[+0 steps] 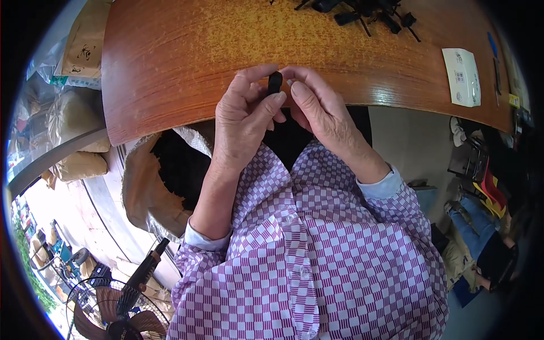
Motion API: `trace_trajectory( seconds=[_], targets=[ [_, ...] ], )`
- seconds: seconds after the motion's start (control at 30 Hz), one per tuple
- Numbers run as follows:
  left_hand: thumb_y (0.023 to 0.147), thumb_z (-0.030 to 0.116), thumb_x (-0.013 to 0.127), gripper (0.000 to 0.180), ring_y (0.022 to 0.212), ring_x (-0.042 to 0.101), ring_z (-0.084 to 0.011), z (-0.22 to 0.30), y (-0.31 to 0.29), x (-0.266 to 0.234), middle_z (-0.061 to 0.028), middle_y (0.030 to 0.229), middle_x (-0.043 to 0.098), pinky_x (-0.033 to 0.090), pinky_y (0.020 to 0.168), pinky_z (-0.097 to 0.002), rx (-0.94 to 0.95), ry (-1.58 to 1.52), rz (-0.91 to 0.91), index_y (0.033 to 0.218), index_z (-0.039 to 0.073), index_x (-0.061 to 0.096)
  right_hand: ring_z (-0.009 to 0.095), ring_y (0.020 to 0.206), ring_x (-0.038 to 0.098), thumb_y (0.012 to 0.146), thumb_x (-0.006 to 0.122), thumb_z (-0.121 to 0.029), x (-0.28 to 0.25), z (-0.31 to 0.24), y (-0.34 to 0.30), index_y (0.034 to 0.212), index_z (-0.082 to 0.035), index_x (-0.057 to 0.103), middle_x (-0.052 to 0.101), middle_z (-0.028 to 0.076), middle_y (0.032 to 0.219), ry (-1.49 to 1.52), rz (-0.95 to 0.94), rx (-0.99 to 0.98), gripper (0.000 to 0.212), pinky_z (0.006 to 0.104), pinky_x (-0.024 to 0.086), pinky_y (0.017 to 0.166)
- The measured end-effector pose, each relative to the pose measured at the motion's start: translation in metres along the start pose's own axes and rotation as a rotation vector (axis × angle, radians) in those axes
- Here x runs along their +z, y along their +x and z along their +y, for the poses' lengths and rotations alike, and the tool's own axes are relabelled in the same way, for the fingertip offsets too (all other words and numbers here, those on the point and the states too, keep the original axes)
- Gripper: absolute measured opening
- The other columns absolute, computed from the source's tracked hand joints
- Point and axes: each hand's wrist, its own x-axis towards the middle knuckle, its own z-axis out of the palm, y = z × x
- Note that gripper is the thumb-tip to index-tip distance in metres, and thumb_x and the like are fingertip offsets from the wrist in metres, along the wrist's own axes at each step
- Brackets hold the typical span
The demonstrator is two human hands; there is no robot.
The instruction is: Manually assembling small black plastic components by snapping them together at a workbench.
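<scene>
A small, smooth black piece [275,83] with a rounded top is held upright between the thumb and fingers of my left hand [241,122], just above the near edge of the table [187,73]. I cannot make out what kind of part it is. Close beside it on the right, my right hand [327,116] has its thumb and forefinger brought together. A tiny pale spot shows at those fingertips, too small to name. Farther back on the table lies a heap of black parts [368,12], some with thin stems.
Left of my lap stands an open woven sack [139,192] with a dark mass inside. A white printed packet [461,77] lies at the table's right. At lower left is a fan [116,314]. Another person [481,238] is at the far right, and stuffed bags [76,119] stand at the left.
</scene>
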Motion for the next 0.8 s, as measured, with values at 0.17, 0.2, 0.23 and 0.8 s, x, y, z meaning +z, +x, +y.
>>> trace_trajectory(
  seconds=[0.17, 0.2, 0.23, 0.8],
  targets=[
    [0.088, -0.002, 0.059, 0.039, 0.067, 0.055, -0.0039, 0.001, 0.001, 0.004, -0.0002, 0.082, 0.060, 0.047, 0.058, -0.0164, -0.004, -0.007, 0.002, 0.126, 0.005, 0.053, 0.012, 0.070, 0.059, 0.099, 0.046, -0.023, -0.003, -0.001, 0.000, 0.120, 0.001, 0.047, 0.059, 0.005, 0.082, -0.135, -0.038, -0.069, 0.032, 0.0250, 0.048, 0.060],
    [0.088, -0.003, 0.058, 0.039, 0.067, 0.055, -0.0037, 0.000, 0.002, 0.004, -0.0003, 0.082, 0.060, 0.048, 0.059, -0.0168, 0.006, 0.028, 0.006, 0.126, 0.005, 0.054, 0.007, 0.066, 0.052, 0.100, 0.046, -0.025, -0.002, -0.001, -0.001, 0.122, -0.001, 0.047, 0.055, 0.001, 0.079, -0.129, -0.039, -0.080, 0.034, 0.0212, 0.042, 0.055],
    [0.088, -0.005, 0.057, 0.039, 0.068, 0.055, -0.0035, 0.000, 0.002, 0.005, -0.0004, 0.083, 0.060, 0.048, 0.060, -0.0172, 0.016, 0.063, 0.010, 0.126, 0.005, 0.055, 0.002, 0.062, 0.046, 0.100, 0.045, -0.028, -0.001, 0.000, -0.001, 0.124, -0.002, 0.047, 0.052, -0.002, 0.076, -0.123, -0.040, -0.091, 0.036, 0.0173, 0.036, 0.051],
    [0.084, -0.005, 0.058, 0.041, 0.077, 0.063, -0.0109, -0.003, 0.003, 0.034, -0.0063, 0.094, 0.066, 0.053, 0.065, -0.0240, 0.150, 0.466, 0.106, 0.123, 0.006, 0.058, 0.008, 0.063, 0.053, 0.099, 0.046, -0.017, -0.009, 0.011, -0.005, 0.122, 0.003, 0.047, 0.054, 0.003, 0.073, 0.043, 0.064, -0.180, 0.030, 0.0222, 0.044, 0.054]
  ],
)
